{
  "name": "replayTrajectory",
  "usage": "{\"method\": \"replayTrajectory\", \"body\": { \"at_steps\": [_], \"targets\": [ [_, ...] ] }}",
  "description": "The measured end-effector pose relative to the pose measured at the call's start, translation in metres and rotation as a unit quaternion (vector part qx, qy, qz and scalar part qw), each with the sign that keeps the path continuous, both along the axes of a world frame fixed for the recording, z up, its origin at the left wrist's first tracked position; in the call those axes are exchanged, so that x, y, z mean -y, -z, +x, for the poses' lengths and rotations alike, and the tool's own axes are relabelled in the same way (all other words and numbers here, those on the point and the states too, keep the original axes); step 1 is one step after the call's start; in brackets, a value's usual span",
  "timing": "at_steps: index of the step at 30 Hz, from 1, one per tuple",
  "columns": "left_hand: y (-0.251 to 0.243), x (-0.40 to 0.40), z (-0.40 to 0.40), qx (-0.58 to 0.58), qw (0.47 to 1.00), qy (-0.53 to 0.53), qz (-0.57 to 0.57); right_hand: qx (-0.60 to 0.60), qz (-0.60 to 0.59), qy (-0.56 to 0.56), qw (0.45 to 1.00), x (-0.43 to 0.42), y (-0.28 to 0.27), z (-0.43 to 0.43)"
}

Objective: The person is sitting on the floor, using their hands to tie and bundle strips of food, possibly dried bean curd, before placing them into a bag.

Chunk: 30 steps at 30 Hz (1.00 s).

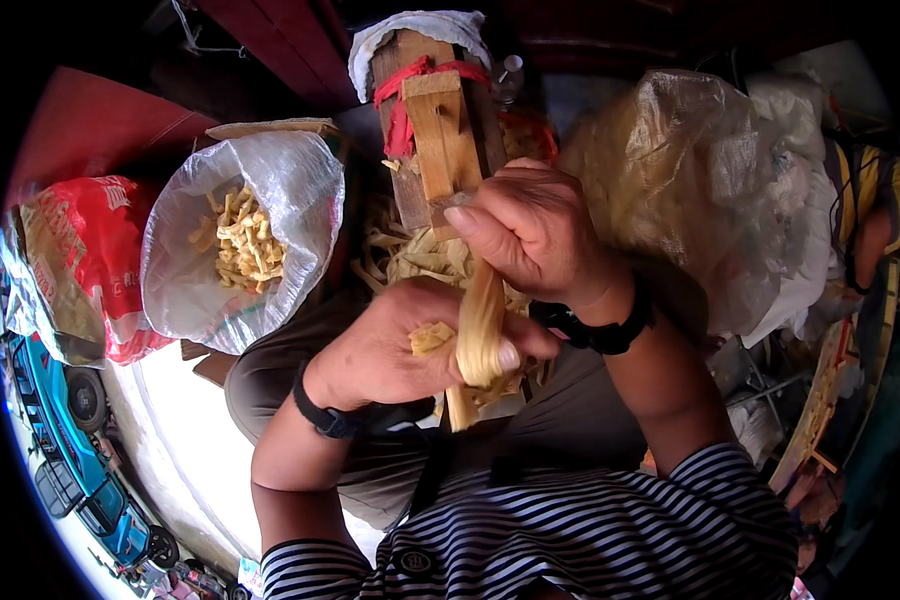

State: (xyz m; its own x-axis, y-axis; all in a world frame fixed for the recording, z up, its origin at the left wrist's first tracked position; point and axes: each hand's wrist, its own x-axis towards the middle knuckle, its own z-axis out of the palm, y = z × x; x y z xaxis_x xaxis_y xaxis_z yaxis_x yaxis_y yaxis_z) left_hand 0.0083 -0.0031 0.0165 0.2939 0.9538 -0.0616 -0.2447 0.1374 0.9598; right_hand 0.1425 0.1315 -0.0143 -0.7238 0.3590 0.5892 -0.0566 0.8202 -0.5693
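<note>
A pale yellow, ribbed fibrous strip (481, 322) runs between my two hands, above my lap. My left hand (397, 341) holds its lower part, with the strip looped over the thumb and fingers. A short end hangs below, and a small folded yellow piece (430, 337) shows against the back of the hand. Up and to the right, my right hand (536, 225) is closed on the upper end of the strip. Just beyond it stands a wooden block fixture (439, 135) bound with red cloth (401, 124). More loose strips (427, 259) lie beneath the hands, partly hidden.
To the left, an open translucent plastic sack (300, 195) contains many knotted yellow pieces (247, 240). A red printed bag (116, 262) stands beside it. At right is a large clear plastic bag (690, 180). Another person's arm (870, 240) shows at the far right edge.
</note>
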Motion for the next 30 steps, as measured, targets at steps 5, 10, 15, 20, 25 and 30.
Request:
{"method": "replayTrajectory", "body": {
  "at_steps": [5,10,15,20,25,30],
  "targets": [
    [0.008,-0.005,-0.018,-0.601,0.743,-0.144,0.256,0.075,-0.533,-0.138,0.831,0.018,0.019,-0.001],
    [0.020,-0.007,-0.025,-0.544,0.730,-0.208,0.358,0.082,-0.831,-0.175,0.521,0.029,0.010,0.001],
    [0.024,-0.007,-0.018,-0.487,0.772,-0.298,0.280,-0.047,-0.722,-0.010,0.690,0.039,0.002,-0.008],
    [0.031,-0.006,-0.020,-0.467,0.838,-0.232,0.158,0.029,-0.328,0.043,0.943,0.040,0.012,-0.003],
    [0.039,0.000,-0.016,-0.581,0.790,-0.176,0.090,0.131,-0.103,0.039,0.985,0.040,0.023,-0.007],
    [0.030,-0.002,-0.021,-0.479,0.835,-0.212,0.165,0.121,-0.330,0.037,0.936,0.041,0.043,-0.010]
  ]
}}
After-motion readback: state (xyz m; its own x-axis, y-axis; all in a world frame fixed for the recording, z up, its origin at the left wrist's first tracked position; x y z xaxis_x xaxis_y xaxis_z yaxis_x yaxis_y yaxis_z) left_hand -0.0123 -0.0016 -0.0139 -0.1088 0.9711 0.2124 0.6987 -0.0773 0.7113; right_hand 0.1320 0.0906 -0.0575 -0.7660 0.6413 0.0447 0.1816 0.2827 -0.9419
